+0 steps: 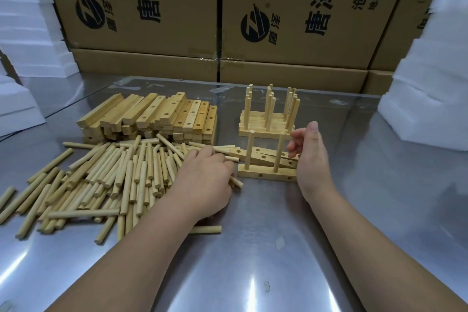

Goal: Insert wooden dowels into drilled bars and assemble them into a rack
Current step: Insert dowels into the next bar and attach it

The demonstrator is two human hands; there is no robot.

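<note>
Steel table top (253,248) is catching streaks of glare. Just right of frame centre a drilled bar (267,175) is lying flat with two upright dowels (249,149) standing in its top. A few loose bars (263,156) are lying slantwise just behind it, around the uprights.

Right hand (311,157) is hovering at the bar's right end, thumb up, fingers loosely curled toward the nearer upright and holding nothing.

Left hand (205,175) is resting knuckles-up on the right edge of the dowel pile (114,180), fingers curled down. It is gripping a loose dowel (237,182) whose end is poking out under the hand.

Pile is sprawling across the left half of the frame. Behind it, a stack of drilled bars (152,116) is sitting left of centre. Finished dowelled bars (268,114) are standing stacked behind the work, upper centre-right.

Printed cardboard cartons (291,7) are filling the top of the frame. White foam blocks (430,96) are flanking both sides.
</note>
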